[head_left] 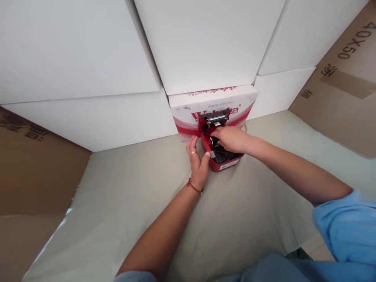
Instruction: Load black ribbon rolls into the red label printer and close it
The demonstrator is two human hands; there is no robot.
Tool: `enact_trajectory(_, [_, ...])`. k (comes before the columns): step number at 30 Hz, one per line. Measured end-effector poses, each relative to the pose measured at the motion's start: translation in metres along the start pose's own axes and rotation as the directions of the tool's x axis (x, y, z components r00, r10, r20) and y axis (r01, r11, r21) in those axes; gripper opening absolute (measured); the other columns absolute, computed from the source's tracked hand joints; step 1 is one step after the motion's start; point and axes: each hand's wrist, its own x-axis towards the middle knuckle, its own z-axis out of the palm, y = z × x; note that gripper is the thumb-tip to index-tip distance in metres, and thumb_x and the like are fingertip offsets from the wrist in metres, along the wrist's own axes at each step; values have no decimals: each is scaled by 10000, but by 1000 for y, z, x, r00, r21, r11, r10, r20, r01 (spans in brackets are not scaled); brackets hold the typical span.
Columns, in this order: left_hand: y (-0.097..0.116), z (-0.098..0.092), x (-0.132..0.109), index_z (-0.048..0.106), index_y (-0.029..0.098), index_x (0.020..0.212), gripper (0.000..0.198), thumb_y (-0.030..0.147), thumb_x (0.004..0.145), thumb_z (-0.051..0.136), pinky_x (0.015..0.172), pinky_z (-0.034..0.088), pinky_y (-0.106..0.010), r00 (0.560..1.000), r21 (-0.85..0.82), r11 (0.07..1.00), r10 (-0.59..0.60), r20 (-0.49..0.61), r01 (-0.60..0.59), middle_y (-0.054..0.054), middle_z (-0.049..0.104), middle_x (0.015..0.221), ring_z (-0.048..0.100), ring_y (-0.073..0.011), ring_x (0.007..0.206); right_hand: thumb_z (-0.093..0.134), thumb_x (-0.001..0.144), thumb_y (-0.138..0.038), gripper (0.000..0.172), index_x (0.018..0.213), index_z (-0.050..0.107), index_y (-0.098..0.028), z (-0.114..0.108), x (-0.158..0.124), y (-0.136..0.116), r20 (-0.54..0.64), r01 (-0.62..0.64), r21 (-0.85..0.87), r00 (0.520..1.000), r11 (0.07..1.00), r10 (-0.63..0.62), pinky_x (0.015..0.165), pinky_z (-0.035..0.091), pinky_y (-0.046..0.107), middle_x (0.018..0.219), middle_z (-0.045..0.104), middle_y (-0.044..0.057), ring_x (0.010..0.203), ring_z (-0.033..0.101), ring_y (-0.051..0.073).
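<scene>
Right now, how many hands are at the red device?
2: the left hand is beside the red device, and the right hand is partly inside it. No other hand shows.

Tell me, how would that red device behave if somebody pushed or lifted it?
The red device would more likely slide than roll, given its boxy body. Its smooth walls look rigid, so they probably wouldn't flex much. Its lid stands raised, so it might swing during a lift.

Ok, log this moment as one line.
left hand: at edge of red device | right hand: partly inside it | lid: raised | under: pale cloth | behind: printed carton
</scene>
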Motion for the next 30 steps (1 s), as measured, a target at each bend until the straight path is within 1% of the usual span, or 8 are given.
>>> enact_trajectory(5, [29, -3, -6, 611, 252, 1580, 513, 515, 1149, 525, 1359, 450, -622, 926, 291, 879, 370, 79, -377, -155, 610, 1479, 546, -359, 1578, 689, 993, -56, 398, 1351, 827, -157, 5, 15, 3, 21, 22, 15, 1000, 1000, -22, 818, 561, 349, 1365, 856, 189, 1162, 831, 344])
enact_trajectory(12, [40, 2, -12, 807, 269, 1311, 295, 325, 1051, 678, 1352, 420, -571, 833, 379, 742, 498, 239, -553, -86, 754, 1200, 666, -297, 1386, 683, 985, -47, 422, 1346, 855, -180, 4, 18, 14, -6, 89, 99, 996, 991, -89, 973, 602, 340, 1377, 874, 140, 1227, 831, 307])
enact_trajectory(16, [42, 4, -13, 803, 257, 1341, 329, 303, 1033, 697, 1381, 371, -542, 812, 396, 709, 519, 266, -583, -86, 773, 1194, 675, -286, 1371, 704, 1011, -151, 312, 1250, 888, -230, 2, -10, 35, -141, 237, 383, 970, 893, -197, 1022, 630, 351, 1290, 903, 67, 1159, 848, 255])
enact_trajectory(18, [43, 4, -14, 800, 258, 1358, 348, 295, 1023, 714, 1392, 347, -542, 808, 400, 702, 519, 278, -588, -84, 773, 1195, 675, -285, 1374, 681, 1051, -275, 250, 1184, 890, -234, 4, -24, 48, -288, 259, 590, 952, 765, -100, 876, 654, 354, 1081, 914, 46, 882, 842, 218])
enact_trajectory(20, [44, 3, -15, 796, 289, 1395, 389, 293, 1014, 720, 1393, 339, -562, 807, 411, 694, 500, 315, -591, -78, 776, 1215, 676, -293, 1389, 655, 1072, -377, 283, 1179, 875, -235, 9, -30, 62, -432, 239, 709, 891, 663, 140, 798, 648, 356, 1007, 900, 36, 744, 788, 192])
enact_trajectory(24, [47, 3, -16, 792, 305, 1425, 423, 295, 1008, 725, 1395, 344, -577, 787, 416, 669, 499, 364, -616, -79, 771, 1226, 678, -297, 1400, 674, 1057, -524, 369, 1172, 848, -218, 29, -16, 84, -568, 187, 758, 661, 625, 490, 1014, 650, 464, 1081, 897, 79, 995, 826, 267])
enact_trajectory(26, [49, 3, -16, 793, 289, 1413, 413, 291, 1005, 725, 1398, 347, -567, 777, 409, 661, 517, 359, -629, -81, 766, 1217, 676, -293, 1396, 675, 1049, -661, 488, 1196, 838, -225, 38, -5, 88, -565, 178, 763, 651, 622, 507, 1129, 617, 528, 1169, 896, 103, 1144, 823, 313])
enact_trajectory(30, [51, 2, -16, 784, 285, 1417, 428, 274, 994, 720, 1395, 361, -564, 767, 408, 651, 522, 372, -640, -79, 759, 1209, 675, -291, 1392, 588, 989, -947, 799, 1339, 826, -270, 49, 11, 84, -554, 265, 778, 717, 570, 423, 1305, 513, 550, 1447, 848, 101, 1414, 747, 338])
